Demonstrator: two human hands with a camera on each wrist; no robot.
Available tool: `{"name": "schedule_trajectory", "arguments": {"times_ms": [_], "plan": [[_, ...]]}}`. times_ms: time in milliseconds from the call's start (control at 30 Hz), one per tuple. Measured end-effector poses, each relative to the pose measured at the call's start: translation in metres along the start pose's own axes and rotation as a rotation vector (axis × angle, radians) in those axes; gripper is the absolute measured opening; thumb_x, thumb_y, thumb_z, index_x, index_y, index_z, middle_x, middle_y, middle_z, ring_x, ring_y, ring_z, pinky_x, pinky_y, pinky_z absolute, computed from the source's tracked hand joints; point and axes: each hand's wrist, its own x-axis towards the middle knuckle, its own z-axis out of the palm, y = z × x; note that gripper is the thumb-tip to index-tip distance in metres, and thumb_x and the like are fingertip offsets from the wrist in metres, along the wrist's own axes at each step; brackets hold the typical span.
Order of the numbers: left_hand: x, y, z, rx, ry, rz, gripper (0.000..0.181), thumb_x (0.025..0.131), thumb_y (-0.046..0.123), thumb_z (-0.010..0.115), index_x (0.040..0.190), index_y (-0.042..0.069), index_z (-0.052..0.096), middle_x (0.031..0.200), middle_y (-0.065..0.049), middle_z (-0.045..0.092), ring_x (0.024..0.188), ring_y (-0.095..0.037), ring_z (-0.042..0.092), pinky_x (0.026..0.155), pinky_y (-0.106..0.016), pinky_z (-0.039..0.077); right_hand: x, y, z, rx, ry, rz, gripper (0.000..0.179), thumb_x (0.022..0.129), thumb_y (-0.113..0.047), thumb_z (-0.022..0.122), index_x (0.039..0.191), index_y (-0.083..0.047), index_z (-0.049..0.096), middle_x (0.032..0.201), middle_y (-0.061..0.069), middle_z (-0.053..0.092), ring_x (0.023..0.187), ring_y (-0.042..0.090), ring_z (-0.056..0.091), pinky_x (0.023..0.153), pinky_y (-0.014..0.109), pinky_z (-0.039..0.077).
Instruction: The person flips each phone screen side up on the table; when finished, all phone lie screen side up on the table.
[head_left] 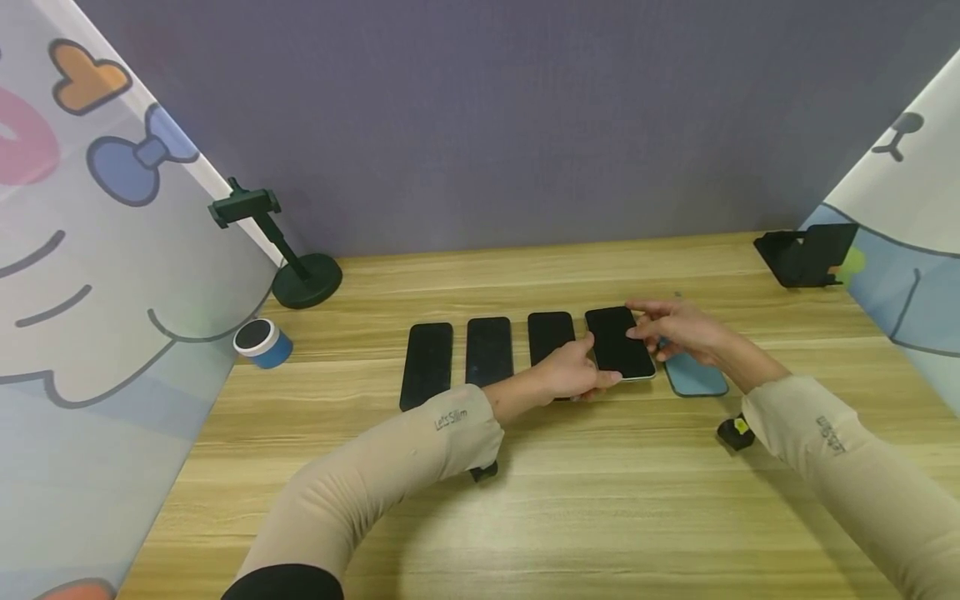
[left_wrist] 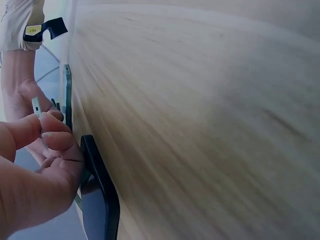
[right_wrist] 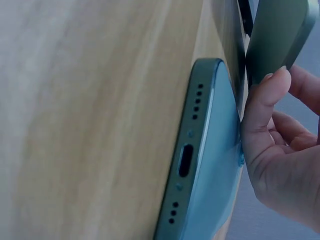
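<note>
Both hands hold a phone with a black front and pale edge [head_left: 621, 342], raised at a tilt above the table in the right wrist view. My left hand [head_left: 573, 371] pinches its lower edge between thumb and finger; in the left wrist view only a pale strip of the phone [left_wrist: 36, 106] shows. On the other side, my right hand [head_left: 686, 329] grips the phone's right edge with thumb and finger. A light blue phone [head_left: 697, 379] lies under and beside the right hand. Left of the held phone lies a black phone [head_left: 551, 333], partly covered by the left hand.
Two more black phones, one at the row's left end [head_left: 427, 358] and one beside it [head_left: 489, 346], lie on the wooden table [head_left: 570, 517]. A dark green phone stand [head_left: 306, 282], a blue-and-white tub [head_left: 264, 343] and a black folding stand [head_left: 808, 257] stand near the walls.
</note>
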Motion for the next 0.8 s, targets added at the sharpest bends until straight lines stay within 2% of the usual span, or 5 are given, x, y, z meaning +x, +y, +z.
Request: {"name": "schedule_trajectory", "arguments": {"times_ms": [167,267,567,700,800], "plan": [[0.002,0.003,0.002,0.038,0.006,-0.032,0.089,0.100,0.029,0.063,0.162,0.005,0.003,0.058,-0.004,0.055,0.045,-0.012,0.037,0.053,-0.026,0.035,0.000,-0.001,0.002,-0.044,-0.009,0.007,0.080,0.099,-0.024,0.064,0.162,-0.009,0.018,0.089,0.001,0.055,0.065,0.011,0.054,0.057,0.028,0.052],[0.002,0.003,0.003,0.077,0.019,-0.051,0.089,0.100,0.028,0.064,0.162,0.007,0.004,0.062,-0.005,0.060,0.047,-0.014,0.042,0.052,-0.026,0.036,0.000,-0.002,0.004,-0.121,-0.008,-0.009,0.081,0.099,-0.026,0.064,0.161,-0.007,0.016,0.087,0.003,0.056,0.064,0.013,0.055,0.057,0.030,0.053],[0.004,0.009,0.009,0.306,0.091,-0.097,0.090,0.098,0.035,0.067,0.162,0.006,0.010,0.071,-0.001,0.072,0.053,-0.017,0.058,0.053,-0.024,0.042,0.001,-0.008,0.010,-0.280,-0.005,-0.041,0.079,0.101,-0.028,0.061,0.160,-0.002,0.017,0.087,0.010,0.054,0.064,0.020,0.054,0.054,0.033,0.050],[0.007,0.011,0.009,0.344,0.069,-0.126,0.091,0.098,0.037,0.065,0.162,0.007,0.008,0.070,0.001,0.072,0.054,-0.017,0.060,0.051,-0.025,0.040,0.001,-0.009,0.010,-0.312,-0.001,-0.041,0.077,0.101,-0.027,0.061,0.160,-0.002,0.018,0.090,0.011,0.054,0.065,0.021,0.054,0.053,0.032,0.049],[0.007,0.012,0.006,0.324,0.033,-0.146,0.093,0.098,0.038,0.065,0.162,0.008,0.004,0.068,-0.002,0.072,0.045,-0.015,0.050,0.045,-0.025,0.035,0.001,-0.010,0.010,-0.335,0.004,-0.041,0.076,0.101,-0.026,0.061,0.160,-0.001,0.019,0.092,0.012,0.054,0.065,0.021,0.054,0.053,0.032,0.049]]}}
